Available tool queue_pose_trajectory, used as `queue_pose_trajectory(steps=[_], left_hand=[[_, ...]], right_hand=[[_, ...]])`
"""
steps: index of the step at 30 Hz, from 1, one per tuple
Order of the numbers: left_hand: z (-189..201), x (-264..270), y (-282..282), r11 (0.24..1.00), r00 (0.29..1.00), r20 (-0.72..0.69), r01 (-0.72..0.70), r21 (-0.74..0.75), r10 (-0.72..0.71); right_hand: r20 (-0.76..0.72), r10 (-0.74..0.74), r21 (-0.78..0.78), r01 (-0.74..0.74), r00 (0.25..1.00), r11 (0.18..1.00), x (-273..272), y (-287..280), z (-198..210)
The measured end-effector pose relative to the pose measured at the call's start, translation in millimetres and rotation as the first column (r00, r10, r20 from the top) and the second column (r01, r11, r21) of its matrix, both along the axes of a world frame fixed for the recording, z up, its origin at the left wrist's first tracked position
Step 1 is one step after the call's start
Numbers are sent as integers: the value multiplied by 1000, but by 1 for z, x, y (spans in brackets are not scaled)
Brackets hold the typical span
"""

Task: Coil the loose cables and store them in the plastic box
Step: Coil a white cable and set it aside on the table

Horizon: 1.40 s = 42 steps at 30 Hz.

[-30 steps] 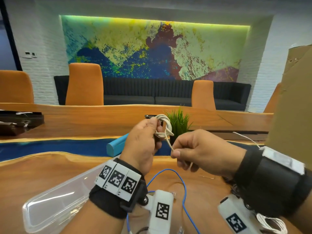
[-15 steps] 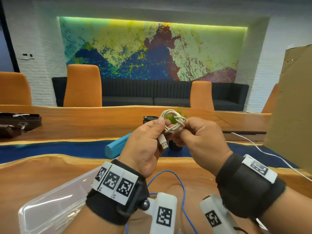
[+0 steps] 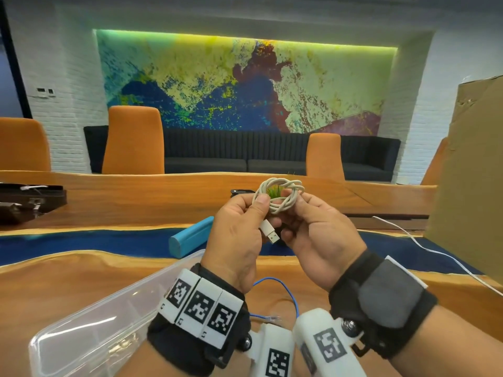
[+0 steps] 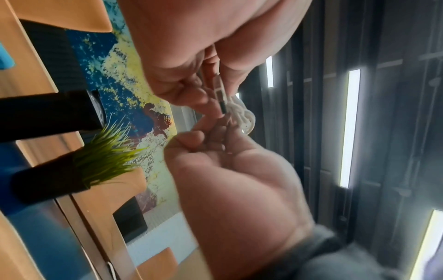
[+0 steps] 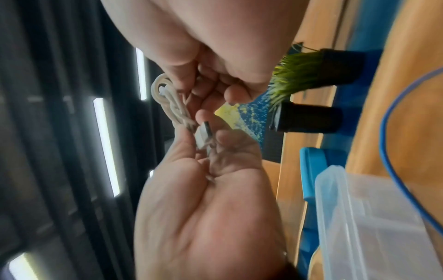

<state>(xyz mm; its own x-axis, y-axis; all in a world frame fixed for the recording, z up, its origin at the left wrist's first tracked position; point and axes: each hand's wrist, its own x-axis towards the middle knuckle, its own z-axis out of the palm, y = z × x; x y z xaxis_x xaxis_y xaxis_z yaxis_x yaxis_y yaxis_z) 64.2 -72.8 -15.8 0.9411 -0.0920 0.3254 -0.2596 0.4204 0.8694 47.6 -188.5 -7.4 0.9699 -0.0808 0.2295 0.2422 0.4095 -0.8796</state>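
Observation:
A white USB cable (image 3: 280, 198), wound into a small coil, is held in the air over the table between both hands. My left hand (image 3: 262, 210) pinches the coil's left side with thumb and fingers. My right hand (image 3: 296, 210) grips its right side. The USB plug (image 3: 270, 232) sticks out below, between the palms. The left wrist view shows the coil (image 4: 242, 115) past the fingertips, and the right wrist view shows the coil (image 5: 167, 98) and plug (image 5: 203, 134). The clear plastic box (image 3: 89, 327) lies on the table under my left forearm.
A loose blue cable (image 3: 285, 288) loops on the wooden table (image 3: 68, 281) beneath my wrists. Another white cable (image 3: 435, 254) trails off to the right by a cardboard sheet (image 3: 468, 186). A blue cylinder (image 3: 190, 238) and a small potted plant (image 4: 105, 157) stand behind the hands.
A second ago my right hand was drawing a loose strand out to the right. Now that strand is wound in, both hands hold the coil, and the plug hangs free.

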Motion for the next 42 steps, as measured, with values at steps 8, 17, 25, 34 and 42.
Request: queue_pose_trajectory(steps=[8,17,25,34,42], left_hand=[[5,1,11,969,969,-71,232,-90,-238],[-8,8,7,985,995,98,-30,173,13],[-11,8,5,925,966,253,-138,354,47],[-20,3,-3,731,963,128,91,676,-239],[-13,-5,1,577,955,203,-41,816,-218]], right_hand=[[-9,308,144,-303,951,942,6,-1,0],[-48,251,-472,-243,967,847,-12,-31,19],[-3,-136,-535,113,991,837,-6,-36,16],[-325,-77,-607,-145,942,781,-23,-107,21],[-460,-387,-847,-263,800,463,-21,-167,-36]])
